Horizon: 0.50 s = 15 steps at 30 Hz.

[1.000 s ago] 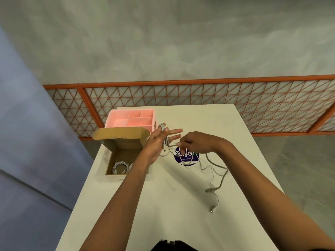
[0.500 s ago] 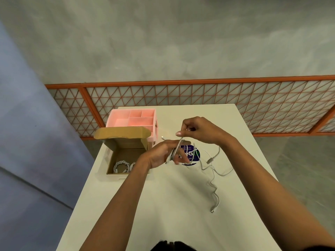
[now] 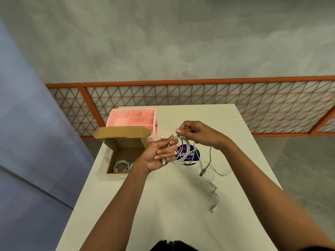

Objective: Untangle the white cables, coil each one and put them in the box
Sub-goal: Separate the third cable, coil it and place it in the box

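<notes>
Out to the left of the left hand sits the cardboard box, flap up, with coiled cables lying in its bottom. Just beyond the box is a pink organiser tray, its compartments open to the top.

Now the left hand: it's palm up, raised above the tabletop, with its fingers curled round a few loops of white cable. One plug end pokes out below the fingertips. The loops stand out to the right of that hand.

The right hand is just beyond and to the right. It pinches the top of the loops between thumb and forefinger, the other fingers tucked in.

Under the loops, between the two hands, a round purple sticker shows on the tabletop.

Below the right hand, loose strands fall away toward the person. A grey plug hangs close under the right wrist. A wavy length lies on the tabletop beside the right forearm and ends in a small connector.
</notes>
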Each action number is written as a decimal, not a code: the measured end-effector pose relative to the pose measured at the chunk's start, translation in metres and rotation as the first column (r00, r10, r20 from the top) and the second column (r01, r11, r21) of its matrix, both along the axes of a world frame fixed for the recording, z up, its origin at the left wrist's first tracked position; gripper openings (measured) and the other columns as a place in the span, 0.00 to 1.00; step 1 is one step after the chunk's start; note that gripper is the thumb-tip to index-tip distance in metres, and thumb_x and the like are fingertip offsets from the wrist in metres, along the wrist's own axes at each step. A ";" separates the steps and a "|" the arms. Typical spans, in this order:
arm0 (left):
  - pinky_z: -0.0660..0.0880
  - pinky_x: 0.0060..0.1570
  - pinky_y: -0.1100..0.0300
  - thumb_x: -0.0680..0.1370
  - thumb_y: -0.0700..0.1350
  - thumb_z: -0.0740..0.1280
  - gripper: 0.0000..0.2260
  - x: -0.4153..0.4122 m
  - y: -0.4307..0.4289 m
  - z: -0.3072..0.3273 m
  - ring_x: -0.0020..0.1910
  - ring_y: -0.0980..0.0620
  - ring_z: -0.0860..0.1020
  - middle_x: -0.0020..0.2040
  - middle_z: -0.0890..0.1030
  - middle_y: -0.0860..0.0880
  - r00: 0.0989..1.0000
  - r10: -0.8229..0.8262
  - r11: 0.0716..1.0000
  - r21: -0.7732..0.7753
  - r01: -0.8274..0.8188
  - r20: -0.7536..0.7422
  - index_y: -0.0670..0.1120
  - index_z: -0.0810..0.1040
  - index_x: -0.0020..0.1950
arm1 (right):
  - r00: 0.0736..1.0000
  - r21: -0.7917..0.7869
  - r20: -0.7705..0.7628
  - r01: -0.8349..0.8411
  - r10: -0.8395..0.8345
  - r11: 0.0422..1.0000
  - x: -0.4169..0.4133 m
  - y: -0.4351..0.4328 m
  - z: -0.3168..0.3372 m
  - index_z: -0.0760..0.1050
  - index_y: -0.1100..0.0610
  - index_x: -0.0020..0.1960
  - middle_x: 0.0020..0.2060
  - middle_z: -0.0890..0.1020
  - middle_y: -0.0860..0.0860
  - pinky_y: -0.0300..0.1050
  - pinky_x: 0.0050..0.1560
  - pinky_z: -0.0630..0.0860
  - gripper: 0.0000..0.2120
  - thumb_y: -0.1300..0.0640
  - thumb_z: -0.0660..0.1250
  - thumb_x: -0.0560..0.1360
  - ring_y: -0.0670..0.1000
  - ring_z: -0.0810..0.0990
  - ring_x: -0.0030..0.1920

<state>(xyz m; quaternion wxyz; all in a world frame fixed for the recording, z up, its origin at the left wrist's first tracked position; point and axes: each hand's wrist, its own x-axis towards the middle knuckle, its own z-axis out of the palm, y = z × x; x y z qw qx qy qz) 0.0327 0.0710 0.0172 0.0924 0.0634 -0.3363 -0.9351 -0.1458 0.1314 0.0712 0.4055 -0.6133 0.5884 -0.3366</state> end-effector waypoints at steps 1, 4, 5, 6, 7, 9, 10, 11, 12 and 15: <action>0.71 0.27 0.66 0.79 0.45 0.64 0.09 0.000 0.001 0.000 0.16 0.57 0.58 0.20 0.68 0.55 1.000 0.010 1.000 -0.001 -0.010 -0.005 0.43 0.73 0.41 | 1.000 0.001 -0.015 -0.001 0.001 1.000 0.000 0.000 -0.001 0.75 0.59 0.50 0.31 0.68 0.52 0.35 0.30 0.61 0.15 0.47 0.64 0.77 0.46 0.63 0.30; 0.71 0.27 0.66 0.79 0.45 0.65 0.08 0.001 0.000 0.000 0.16 0.57 0.58 0.21 0.62 0.54 1.000 -0.002 1.000 0.011 0.002 -0.031 0.43 0.74 0.42 | 0.998 0.052 -0.047 -0.036 0.038 0.998 -0.001 0.001 -0.002 0.75 0.56 0.55 0.32 0.66 0.51 0.38 0.32 0.62 0.16 0.44 0.63 0.77 0.47 0.63 0.32; 0.71 0.28 0.66 0.79 0.45 0.64 0.08 0.000 0.000 0.000 0.17 0.57 0.59 0.22 0.61 0.54 0.999 -0.012 1.000 0.020 0.013 -0.048 0.43 0.74 0.42 | 0.997 0.075 -0.062 -0.046 0.051 0.996 -0.001 0.002 -0.002 0.75 0.56 0.56 0.33 0.66 0.50 0.38 0.32 0.63 0.17 0.44 0.63 0.77 0.46 0.63 0.31; 0.72 0.28 0.66 0.80 0.45 0.63 0.08 0.000 0.000 0.000 0.17 0.57 0.60 0.23 0.61 0.54 0.997 -0.019 0.999 0.032 0.022 -0.068 0.43 0.74 0.43 | 0.996 0.092 -0.072 -0.045 0.052 0.995 -0.001 0.003 -0.002 0.75 0.56 0.56 0.33 0.67 0.50 0.36 0.31 0.64 0.18 0.43 0.62 0.77 0.45 0.64 0.31; 0.72 0.29 0.65 0.81 0.45 0.61 0.09 -0.001 0.000 0.001 0.18 0.57 0.60 0.23 0.62 0.53 0.996 -0.017 0.999 0.039 0.020 -0.083 0.42 0.74 0.44 | 0.997 0.098 -0.072 -0.033 0.040 0.995 -0.001 0.003 -0.003 0.75 0.57 0.55 0.34 0.69 0.49 0.36 0.31 0.65 0.18 0.43 0.62 0.77 0.44 0.65 0.31; 0.72 0.30 0.65 0.80 0.45 0.62 0.09 -0.002 0.000 0.001 0.18 0.57 0.60 0.23 0.62 0.53 0.997 0.013 1.000 0.014 -0.012 -0.075 0.42 0.75 0.44 | 0.998 0.096 -0.056 -0.005 0.011 0.995 -0.003 0.004 -0.003 0.74 0.58 0.53 0.36 0.71 0.51 0.36 0.32 0.65 0.17 0.44 0.64 0.76 0.44 0.66 0.31; 0.72 0.30 0.65 0.80 0.45 0.63 0.08 -0.002 -0.001 0.001 0.18 0.57 0.60 0.23 0.62 0.54 0.998 0.030 0.999 -0.009 -0.031 -0.061 0.43 0.75 0.43 | 0.998 0.097 -0.057 -0.001 0.007 0.995 -0.004 0.004 -0.003 0.73 0.57 0.52 0.37 0.72 0.51 0.36 0.32 0.65 0.16 0.44 0.65 0.76 0.45 0.66 0.32; 0.72 0.30 0.66 0.79 0.46 0.65 0.08 -0.002 -0.001 0.001 0.17 0.58 0.61 0.22 0.63 0.54 0.998 0.041 0.999 -0.026 -0.043 -0.054 0.43 0.75 0.43 | 0.998 0.099 -0.065 -0.002 0.008 0.995 -0.006 0.004 -0.002 0.72 0.57 0.50 0.38 0.73 0.51 0.36 0.33 0.66 0.14 0.45 0.66 0.76 0.45 0.67 0.33; 0.72 0.30 0.66 0.78 0.46 0.66 0.08 -0.001 -0.001 0.000 0.17 0.59 0.63 0.22 0.63 0.54 0.998 0.048 0.998 -0.037 -0.050 -0.051 0.43 0.75 0.43 | 0.997 0.101 -0.076 -0.005 0.013 0.995 -0.007 0.004 -0.002 0.71 0.55 0.48 0.38 0.73 0.51 0.36 0.33 0.66 0.13 0.46 0.66 0.75 0.45 0.68 0.34; 0.73 0.31 0.65 0.77 0.46 0.68 0.08 -0.002 -0.003 -0.001 0.18 0.60 0.68 0.23 0.61 0.54 0.996 0.075 0.995 -0.062 -0.078 -0.041 0.43 0.75 0.42 | 0.980 0.084 -0.192 -0.028 0.044 0.996 -0.009 0.001 0.000 0.71 0.55 0.45 0.36 0.75 0.48 0.38 0.36 0.67 0.11 0.48 0.66 0.77 0.45 0.70 0.35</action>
